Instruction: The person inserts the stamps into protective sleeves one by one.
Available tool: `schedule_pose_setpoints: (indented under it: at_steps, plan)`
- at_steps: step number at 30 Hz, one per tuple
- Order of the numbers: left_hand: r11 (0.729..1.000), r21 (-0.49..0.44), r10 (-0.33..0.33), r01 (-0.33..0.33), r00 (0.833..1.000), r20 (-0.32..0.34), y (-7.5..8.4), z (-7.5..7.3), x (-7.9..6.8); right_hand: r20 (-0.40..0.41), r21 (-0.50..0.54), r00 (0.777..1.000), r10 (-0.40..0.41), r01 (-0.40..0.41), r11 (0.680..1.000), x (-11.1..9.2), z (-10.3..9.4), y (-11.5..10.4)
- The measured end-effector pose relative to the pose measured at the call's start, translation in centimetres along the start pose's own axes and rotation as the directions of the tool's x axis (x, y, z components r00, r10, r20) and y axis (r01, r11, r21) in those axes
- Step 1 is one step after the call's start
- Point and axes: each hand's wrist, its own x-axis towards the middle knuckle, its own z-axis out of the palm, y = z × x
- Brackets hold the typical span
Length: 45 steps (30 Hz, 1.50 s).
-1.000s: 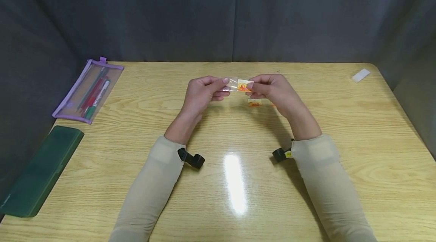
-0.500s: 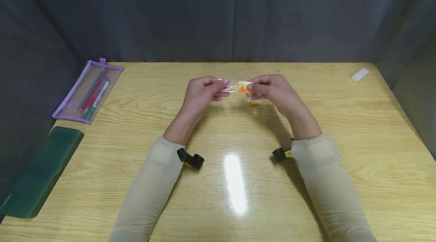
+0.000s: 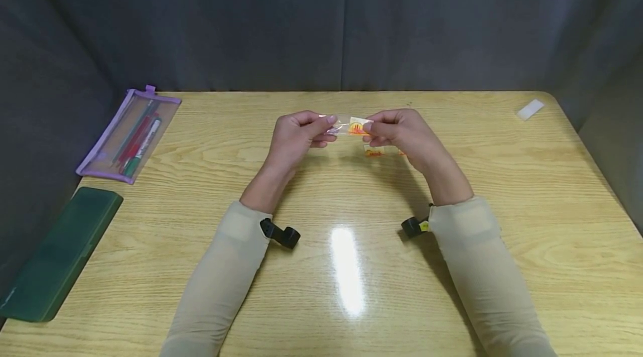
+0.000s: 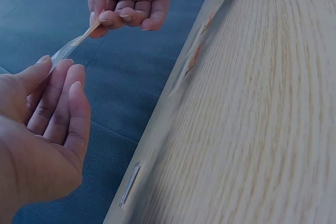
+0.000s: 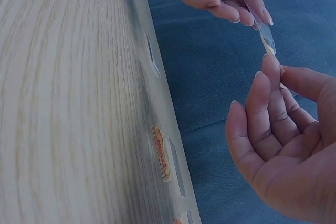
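Observation:
A small clear plastic packet with a yellow-and-orange printed label is stretched between both hands, above the far part of the table. My left hand pinches its clear end between thumb and fingers. At the labelled end, the thumb and index finger of my right hand grip it. Both wrist views show the packet nearly edge-on, its clear film slightly twisted. Beneath the right hand, an orange-labelled packet lies on the table, and a second label is mostly hidden by that hand.
A purple-edged mesh pouch with pens and a marker lies at the far left. In front of it is a dark green case. A white block sits near the far right corner. Dark curtains hang behind the wooden table.
Both hands keep their pinch on the packet and stay in almost the same place. Only the shine on its clear film shifts slightly.

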Motion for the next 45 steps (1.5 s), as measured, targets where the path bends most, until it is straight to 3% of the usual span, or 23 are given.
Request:
schedule_pose_setpoints:
  at_steps: [13,32,45]
  plan:
    - [1.000,-0.017,0.014,-0.014,1.000,-0.004,-0.19,-0.10,0.11,0.000,0.016,1.000,0.013,-0.013,1.000,0.08,-0.05,-0.10]
    - [1.000,-0.012,0.008,-0.008,1.000,0.003,-0.14,-0.03,-0.01,0.021,0.029,0.999,-0.043,0.042,0.999,-0.07,-0.20,-0.07]
    - [1.000,0.030,-0.011,0.009,0.999,0.044,-0.27,0.53,-0.21,0.035,0.005,0.999,-0.018,0.018,1.000,-0.20,0.21,-0.13]
